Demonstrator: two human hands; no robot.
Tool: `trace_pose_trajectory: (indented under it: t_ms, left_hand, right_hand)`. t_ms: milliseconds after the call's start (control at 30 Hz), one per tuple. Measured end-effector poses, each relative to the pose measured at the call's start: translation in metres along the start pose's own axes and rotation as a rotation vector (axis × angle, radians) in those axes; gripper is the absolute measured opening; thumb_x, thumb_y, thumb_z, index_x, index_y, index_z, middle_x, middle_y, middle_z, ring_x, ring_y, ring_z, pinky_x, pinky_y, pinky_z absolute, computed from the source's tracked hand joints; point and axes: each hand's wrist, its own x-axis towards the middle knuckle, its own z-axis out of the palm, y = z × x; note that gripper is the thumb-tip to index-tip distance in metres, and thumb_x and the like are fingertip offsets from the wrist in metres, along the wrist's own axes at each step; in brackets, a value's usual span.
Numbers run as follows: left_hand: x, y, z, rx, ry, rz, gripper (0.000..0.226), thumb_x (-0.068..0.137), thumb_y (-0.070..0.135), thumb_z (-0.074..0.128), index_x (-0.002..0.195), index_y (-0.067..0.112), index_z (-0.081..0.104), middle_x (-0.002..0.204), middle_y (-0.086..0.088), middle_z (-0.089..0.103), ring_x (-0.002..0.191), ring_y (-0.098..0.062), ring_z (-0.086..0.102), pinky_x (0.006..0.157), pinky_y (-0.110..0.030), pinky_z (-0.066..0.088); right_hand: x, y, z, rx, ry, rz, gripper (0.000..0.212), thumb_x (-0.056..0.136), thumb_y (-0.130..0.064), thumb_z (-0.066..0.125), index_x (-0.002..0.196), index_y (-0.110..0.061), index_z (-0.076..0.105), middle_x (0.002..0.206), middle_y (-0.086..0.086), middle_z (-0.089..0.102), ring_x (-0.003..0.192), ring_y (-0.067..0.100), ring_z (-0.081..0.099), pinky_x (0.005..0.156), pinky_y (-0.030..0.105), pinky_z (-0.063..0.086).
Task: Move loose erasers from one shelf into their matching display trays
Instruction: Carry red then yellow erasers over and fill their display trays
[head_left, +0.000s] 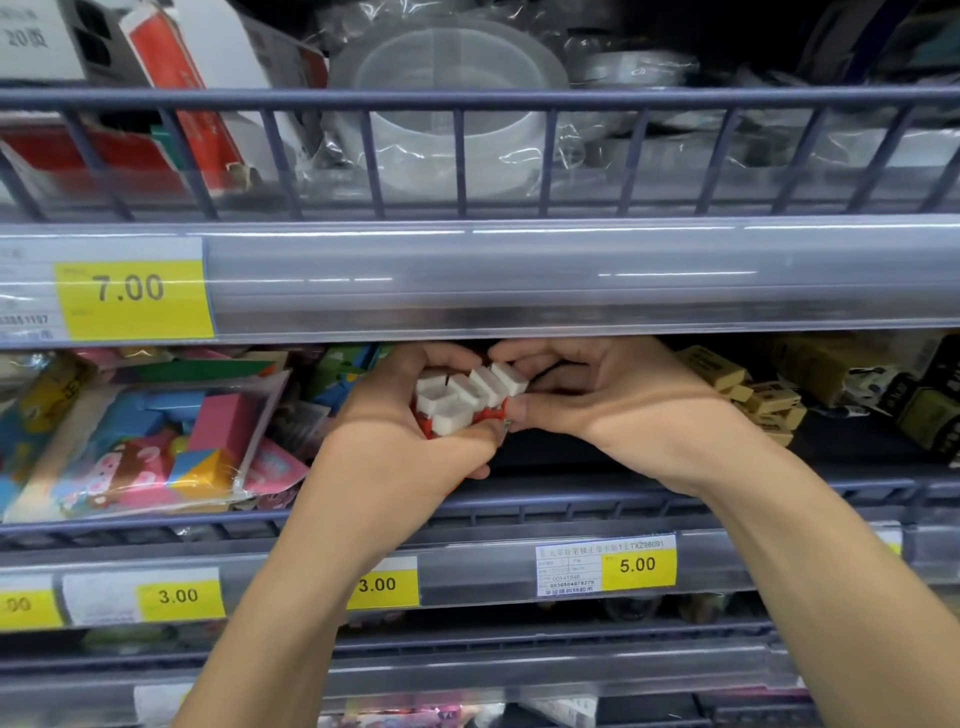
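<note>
Several white erasers with red sleeves (464, 396) are bunched together just under the lip of the middle shelf. My left hand (400, 436) cups them from below and the left, fingers curled round the bunch. From the right, my right hand (602, 400) pinches the bunch, thumb below and fingers curled over the top. Tan-wrapped erasers (748, 389) lie loose on the same shelf to the right. No display tray can be made out.
A clear bag of colourful erasers (150, 441) fills the shelf's left side. The price rail (519, 280) of the shelf above hangs just over my hands. A low wire fence (571, 506) runs along the shelf front. Wrapped tape rolls (447, 104) sit above.
</note>
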Motion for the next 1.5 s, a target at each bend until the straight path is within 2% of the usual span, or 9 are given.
trace_pose_trajectory:
  t_ms: [133, 333, 567, 767, 933, 1067, 1167, 1333, 1500]
  left_hand:
    - [-0.001, 0.000, 0.005, 0.117, 0.058, 0.039, 0.036, 0.078, 0.012, 0.088, 0.098, 0.034, 0.068, 0.088, 0.009, 0.077, 0.070, -0.017, 0.074, 0.068, -0.039, 0.064]
    - [-0.008, 0.007, 0.008, 0.360, 0.146, 0.144, 0.033, 0.076, 0.026, 0.089, 0.088, 0.042, 0.063, 0.094, 0.029, 0.067, 0.082, 0.005, 0.065, 0.063, -0.006, 0.046]
    - [-0.007, 0.015, -0.003, 0.107, 0.053, 0.029, 0.026, 0.079, 0.009, 0.087, 0.094, 0.025, 0.074, 0.077, 0.003, 0.078, 0.066, -0.021, 0.074, 0.064, -0.040, 0.063]
    - [-0.011, 0.020, -0.011, 0.059, 0.015, 0.028, 0.030, 0.078, 0.011, 0.088, 0.096, 0.031, 0.075, 0.077, 0.007, 0.079, 0.059, -0.010, 0.074, 0.053, -0.022, 0.059]
    - [-0.013, 0.021, -0.024, 0.023, 0.082, 0.011, 0.027, 0.077, 0.013, 0.088, 0.093, 0.031, 0.077, 0.077, 0.007, 0.079, 0.059, -0.010, 0.075, 0.048, -0.012, 0.051]
    - [-0.014, 0.021, -0.032, 0.002, 0.114, -0.007, 0.025, 0.077, 0.010, 0.088, 0.087, 0.030, 0.078, 0.074, 0.008, 0.078, 0.058, -0.011, 0.075, 0.045, -0.010, 0.048]
    - [-0.015, 0.018, -0.038, -0.032, 0.131, -0.016, 0.024, 0.076, 0.012, 0.088, 0.087, 0.031, 0.079, 0.077, 0.008, 0.079, 0.058, -0.015, 0.076, 0.045, -0.011, 0.049]
    - [-0.014, 0.014, -0.046, -0.082, 0.134, -0.011, 0.028, 0.070, 0.023, 0.088, 0.090, 0.039, 0.079, 0.083, 0.008, 0.080, 0.060, -0.022, 0.077, 0.048, -0.022, 0.056]
    - [-0.018, 0.011, -0.051, -0.145, 0.107, 0.011, 0.026, 0.069, 0.019, 0.088, 0.086, 0.038, 0.081, 0.082, 0.004, 0.081, 0.064, -0.020, 0.077, 0.046, -0.031, 0.059]
  right_hand:
    - [-0.002, 0.001, 0.000, 0.073, -0.008, 0.035, 0.030, 0.077, -0.001, 0.081, 0.098, -0.022, 0.074, 0.094, -0.003, 0.077, 0.094, 0.014, 0.072, 0.091, 0.029, 0.058]
    - [-0.009, -0.001, 0.003, 0.182, -0.051, 0.060, 0.036, 0.079, 0.013, 0.073, 0.104, -0.012, 0.071, 0.099, 0.005, 0.076, 0.099, 0.020, 0.072, 0.086, 0.030, 0.059]
    - [0.000, -0.004, 0.001, 0.338, -0.078, 0.101, 0.035, 0.090, 0.020, 0.050, 0.104, -0.005, 0.069, 0.099, 0.014, 0.075, 0.089, 0.022, 0.075, 0.074, 0.026, 0.061]
    - [0.041, 0.018, -0.018, -0.654, -0.048, 0.072, 0.021, 0.094, -0.031, 0.056, 0.114, -0.035, 0.064, 0.118, -0.011, 0.067, 0.112, 0.014, 0.061, 0.103, 0.036, 0.046]
    - [0.066, 0.020, -0.005, -0.937, -0.277, -0.123, 0.055, 0.098, -0.026, 0.054, 0.149, -0.028, 0.035, 0.147, 0.001, 0.049, 0.131, 0.023, 0.045, 0.111, 0.036, 0.035]
    - [0.086, 0.024, 0.007, -1.083, -0.478, 0.088, 0.070, 0.102, -0.045, 0.043, 0.159, -0.032, 0.004, 0.167, -0.005, 0.009, 0.151, 0.020, 0.016, 0.122, 0.037, 0.019]
    - [0.086, 0.024, 0.011, -1.083, -0.449, 0.039, 0.060, 0.103, -0.042, 0.045, 0.157, -0.028, 0.023, 0.163, -0.004, 0.025, 0.147, 0.021, 0.027, 0.119, 0.037, 0.025]
    - [0.080, 0.023, 0.008, -1.031, -0.222, -0.081, 0.016, 0.095, -0.035, 0.062, 0.104, -0.021, 0.063, 0.097, -0.004, 0.060, 0.094, 0.021, 0.059, 0.085, 0.035, 0.048]
    - [0.076, 0.022, 0.009, -0.914, -0.279, 0.130, 0.050, 0.084, -0.033, 0.071, 0.130, -0.027, 0.052, 0.105, -0.006, 0.058, 0.096, 0.017, 0.058, 0.088, 0.034, 0.049]
